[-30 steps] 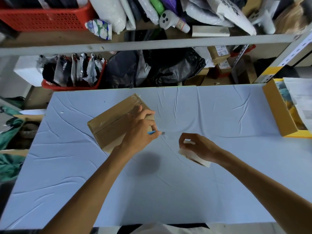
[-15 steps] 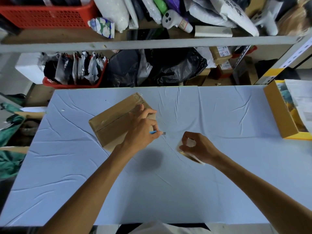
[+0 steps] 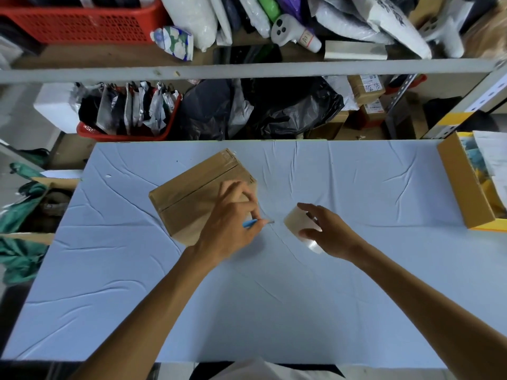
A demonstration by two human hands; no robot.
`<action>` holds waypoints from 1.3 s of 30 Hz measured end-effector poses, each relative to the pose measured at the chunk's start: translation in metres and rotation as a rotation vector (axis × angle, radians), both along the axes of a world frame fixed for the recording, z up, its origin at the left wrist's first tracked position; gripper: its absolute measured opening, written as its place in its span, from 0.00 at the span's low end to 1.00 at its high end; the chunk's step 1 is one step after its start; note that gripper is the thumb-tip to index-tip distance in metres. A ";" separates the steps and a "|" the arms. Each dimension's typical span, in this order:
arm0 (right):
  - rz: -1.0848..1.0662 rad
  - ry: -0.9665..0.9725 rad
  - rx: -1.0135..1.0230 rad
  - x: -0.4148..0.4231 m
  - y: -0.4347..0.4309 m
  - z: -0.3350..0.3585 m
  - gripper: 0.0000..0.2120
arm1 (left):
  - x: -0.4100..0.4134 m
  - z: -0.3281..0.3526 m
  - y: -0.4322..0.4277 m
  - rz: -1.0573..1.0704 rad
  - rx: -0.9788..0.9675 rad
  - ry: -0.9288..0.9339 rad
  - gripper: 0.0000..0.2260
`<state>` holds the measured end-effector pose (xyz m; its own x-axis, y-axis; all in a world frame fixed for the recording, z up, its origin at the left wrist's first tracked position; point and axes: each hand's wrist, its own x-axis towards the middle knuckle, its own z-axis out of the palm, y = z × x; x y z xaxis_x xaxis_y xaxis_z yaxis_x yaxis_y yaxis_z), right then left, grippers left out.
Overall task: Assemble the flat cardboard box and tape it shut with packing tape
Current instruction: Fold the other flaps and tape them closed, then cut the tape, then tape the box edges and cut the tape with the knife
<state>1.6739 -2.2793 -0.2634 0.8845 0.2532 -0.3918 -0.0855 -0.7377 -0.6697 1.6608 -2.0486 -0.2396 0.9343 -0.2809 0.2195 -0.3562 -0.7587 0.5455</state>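
At the right edge of the table [image 3: 356, 283] I count one open carton [image 3: 463, 187] holding papers [image 3: 493, 157]; beyond the far edge, one red basket [image 3: 123, 135] is packed with pouches. One cardboard box [image 3: 192, 193] lies left of centre, its long axis running near-left to far-right and its taped seam facing up. The left hand [image 3: 233, 229] rests on its near corner pinching one blue cutter [image 3: 249, 223], and the right hand [image 3: 332, 234] grasps one tape roll [image 3: 297, 222] just beside.

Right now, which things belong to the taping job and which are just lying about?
Job: cardboard box, tape roll in right hand, blue-handled cutter in left hand.
Lying about: open box at right, top-shelf red basket, black bags.
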 end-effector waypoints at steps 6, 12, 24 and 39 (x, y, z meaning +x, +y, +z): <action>0.019 -0.052 -0.103 0.009 0.012 -0.006 0.29 | -0.025 -0.038 0.001 0.047 -0.080 0.330 0.12; 0.084 -0.189 -0.189 -0.007 0.022 -0.025 0.33 | -0.020 -0.098 -0.002 0.192 -0.175 0.758 0.13; 0.441 -0.149 -0.403 -0.027 0.016 -0.066 0.41 | -0.041 -0.141 -0.001 0.302 0.124 0.659 0.11; -0.121 0.026 0.303 0.060 0.031 0.015 0.27 | 0.033 0.015 0.009 0.217 -0.082 -0.119 0.09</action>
